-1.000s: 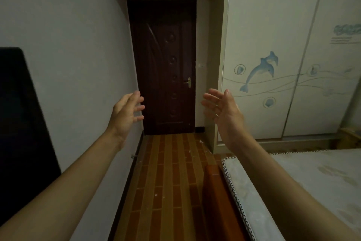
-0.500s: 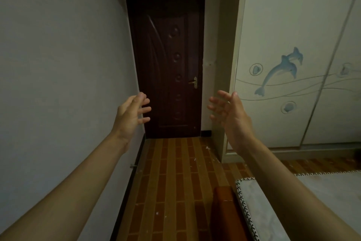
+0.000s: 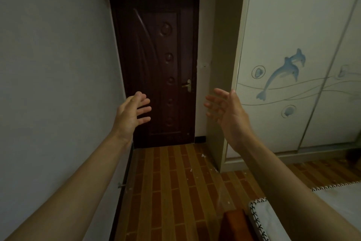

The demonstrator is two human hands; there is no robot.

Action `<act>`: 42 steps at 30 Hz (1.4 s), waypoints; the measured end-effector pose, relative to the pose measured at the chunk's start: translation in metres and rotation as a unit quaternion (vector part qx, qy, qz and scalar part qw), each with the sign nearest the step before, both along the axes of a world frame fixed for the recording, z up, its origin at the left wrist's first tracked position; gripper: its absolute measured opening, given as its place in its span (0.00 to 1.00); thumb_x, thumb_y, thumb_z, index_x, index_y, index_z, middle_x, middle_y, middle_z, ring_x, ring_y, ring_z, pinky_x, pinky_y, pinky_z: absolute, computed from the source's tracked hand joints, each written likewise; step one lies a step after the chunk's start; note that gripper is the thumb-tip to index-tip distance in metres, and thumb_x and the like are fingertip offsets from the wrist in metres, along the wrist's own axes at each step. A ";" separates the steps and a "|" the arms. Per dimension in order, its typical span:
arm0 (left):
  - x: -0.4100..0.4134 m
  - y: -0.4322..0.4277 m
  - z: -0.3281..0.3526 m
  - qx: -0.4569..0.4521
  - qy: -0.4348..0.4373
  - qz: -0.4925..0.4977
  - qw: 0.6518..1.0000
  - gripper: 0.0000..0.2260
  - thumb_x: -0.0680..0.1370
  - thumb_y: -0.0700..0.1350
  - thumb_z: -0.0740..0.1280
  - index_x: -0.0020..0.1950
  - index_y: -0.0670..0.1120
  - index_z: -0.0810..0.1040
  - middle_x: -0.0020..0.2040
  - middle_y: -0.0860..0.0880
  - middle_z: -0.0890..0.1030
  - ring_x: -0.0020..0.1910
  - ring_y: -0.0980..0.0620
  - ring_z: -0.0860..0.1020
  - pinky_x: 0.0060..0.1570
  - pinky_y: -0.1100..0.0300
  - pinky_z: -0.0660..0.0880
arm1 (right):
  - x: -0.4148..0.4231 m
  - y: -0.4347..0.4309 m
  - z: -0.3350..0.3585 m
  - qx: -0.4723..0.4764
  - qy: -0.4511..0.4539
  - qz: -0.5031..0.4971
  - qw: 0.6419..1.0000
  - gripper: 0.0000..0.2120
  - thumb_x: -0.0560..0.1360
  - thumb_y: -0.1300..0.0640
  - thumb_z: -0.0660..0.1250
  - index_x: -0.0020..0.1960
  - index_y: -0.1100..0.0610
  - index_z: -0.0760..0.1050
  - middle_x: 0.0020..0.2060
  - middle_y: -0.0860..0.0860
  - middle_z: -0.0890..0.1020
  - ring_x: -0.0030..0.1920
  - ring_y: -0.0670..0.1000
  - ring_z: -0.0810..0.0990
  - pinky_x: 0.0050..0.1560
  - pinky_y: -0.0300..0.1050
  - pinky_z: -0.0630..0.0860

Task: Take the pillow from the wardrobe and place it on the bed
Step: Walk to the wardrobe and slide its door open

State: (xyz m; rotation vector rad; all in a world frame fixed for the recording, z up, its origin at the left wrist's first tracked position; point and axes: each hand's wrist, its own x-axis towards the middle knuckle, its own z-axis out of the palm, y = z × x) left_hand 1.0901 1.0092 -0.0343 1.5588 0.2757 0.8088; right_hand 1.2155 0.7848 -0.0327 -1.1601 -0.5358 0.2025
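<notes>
Head view: noted left hand and right hand empty, fingers released; wardrobe closed, pillow unseen; risk of clipping bed corner.

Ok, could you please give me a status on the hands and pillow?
Open and empty: left hand, right hand. No pillow in view. Closed wardrobe doors in the way.

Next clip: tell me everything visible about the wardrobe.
The wardrobe fills the right of the view, beside the dark door. Its pale cream sliding panels, edged with silvery strips, look shut, hiding the inside. Two blue dolphins, wavy lines and shells in circles decorate them. It stands upright on the brick-patterned floor; its top and right side are cut off. The right hand overlaps its left edge but seems not to touch it.
</notes>
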 end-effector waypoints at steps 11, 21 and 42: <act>0.127 0.085 -0.021 -0.008 0.019 -0.024 0.999 0.20 0.80 0.59 0.58 0.66 0.48 0.74 0.62 0.49 0.79 0.59 0.51 0.80 0.57 0.49 0.78 | 0.128 0.090 -0.025 -0.002 0.008 -0.019 1.000 0.26 0.81 0.40 0.50 0.68 0.53 0.72 0.62 0.53 0.80 0.61 0.53 0.80 0.67 0.56 0.73; 0.314 0.143 -0.007 0.007 0.023 -0.058 0.998 0.19 0.80 0.60 0.58 0.63 0.50 0.76 0.62 0.49 0.80 0.58 0.52 0.80 0.56 0.50 0.78 | 0.300 0.139 -0.017 0.019 0.008 -0.060 0.998 0.25 0.82 0.41 0.48 0.68 0.54 0.72 0.62 0.53 0.80 0.61 0.53 0.80 0.66 0.54 0.73; 0.655 0.186 -0.018 -0.026 0.012 -0.269 0.963 0.20 0.80 0.58 0.59 0.65 0.47 0.75 0.61 0.49 0.80 0.59 0.51 0.80 0.56 0.49 0.78 | 0.524 0.162 -0.021 -0.045 -0.002 -0.288 0.957 0.26 0.82 0.39 0.47 0.67 0.52 0.72 0.62 0.52 0.80 0.62 0.53 0.79 0.67 0.54 0.73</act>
